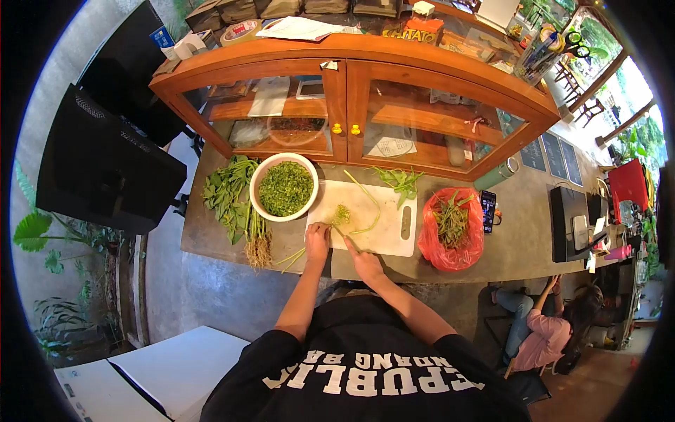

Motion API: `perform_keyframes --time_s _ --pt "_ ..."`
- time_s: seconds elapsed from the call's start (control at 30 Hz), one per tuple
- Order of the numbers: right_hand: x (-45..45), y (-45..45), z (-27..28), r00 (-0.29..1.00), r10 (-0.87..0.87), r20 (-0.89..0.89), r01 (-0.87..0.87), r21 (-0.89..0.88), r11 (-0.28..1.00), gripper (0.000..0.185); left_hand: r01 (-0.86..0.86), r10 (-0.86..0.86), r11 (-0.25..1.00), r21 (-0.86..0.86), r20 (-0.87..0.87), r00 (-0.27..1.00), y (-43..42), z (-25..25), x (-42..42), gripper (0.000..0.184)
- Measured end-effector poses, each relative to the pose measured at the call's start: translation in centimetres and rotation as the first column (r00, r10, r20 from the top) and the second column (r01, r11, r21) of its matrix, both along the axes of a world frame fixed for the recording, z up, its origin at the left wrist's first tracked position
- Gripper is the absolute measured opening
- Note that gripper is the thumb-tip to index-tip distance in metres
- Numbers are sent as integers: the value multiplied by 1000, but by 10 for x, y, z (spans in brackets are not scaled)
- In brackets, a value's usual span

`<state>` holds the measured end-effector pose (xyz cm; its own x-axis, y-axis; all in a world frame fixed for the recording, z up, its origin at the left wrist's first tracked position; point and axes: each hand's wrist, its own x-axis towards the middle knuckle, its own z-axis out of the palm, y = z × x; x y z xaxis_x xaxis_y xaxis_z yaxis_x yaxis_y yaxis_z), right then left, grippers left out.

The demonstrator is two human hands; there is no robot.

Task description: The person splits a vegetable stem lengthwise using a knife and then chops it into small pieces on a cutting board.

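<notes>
My left hand (317, 240) is closed on thin green stems (293, 259) at the near left edge of the white cutting board (389, 238); their ends stick out past the board. In my right hand (367, 266) is a knife (342, 234), its blade low over the board beside my left fingertips. Just beyond the blade lies a small heap of chopped stems (342, 213). A long leafy stalk (377, 201) curves across the board, its leaves (401, 181) at the far right corner. A white bowl (314, 195) of chopped greens (285, 188) stands to the left.
Whole greens with roots (259, 246) lie left of the bowl. A red plastic bag (471, 252) of plant scraps, a phone (488, 211) and a green bottle (496, 173) are to the right. Behind stands a glass-door wooden cabinet (347, 98). Another person (545, 330) sits at lower right.
</notes>
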<state>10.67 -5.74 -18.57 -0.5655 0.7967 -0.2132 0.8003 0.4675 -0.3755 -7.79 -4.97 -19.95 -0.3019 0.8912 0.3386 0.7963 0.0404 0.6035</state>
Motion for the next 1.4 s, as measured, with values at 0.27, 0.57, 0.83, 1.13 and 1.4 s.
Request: perform_keyframes --time_s 0.27,0.57,0.83,1.13,1.4 --pt "-7 8 5 1000 -9 4 9 -32 999 85 21 -21 1000 -1 -32 999 -2 -1 0 12" --pt "0 10 16 1000 1 8 -1 -52 999 87 50 -50 998 24 -26 998 -7 -4 -2 11" --pt "4 2 8 996 85 -18 -84 10 996 89 37 -36 999 15 -17 999 -6 -5 1 9" --pt "5 -1 -7 995 95 -14 -94 97 991 90 38 -37 999 27 -34 999 -7 -4 2 8" --pt "2 -5 -10 996 85 -29 -79 186 979 90 20 -20 1000 19 4 1000 -7 -6 1 7"
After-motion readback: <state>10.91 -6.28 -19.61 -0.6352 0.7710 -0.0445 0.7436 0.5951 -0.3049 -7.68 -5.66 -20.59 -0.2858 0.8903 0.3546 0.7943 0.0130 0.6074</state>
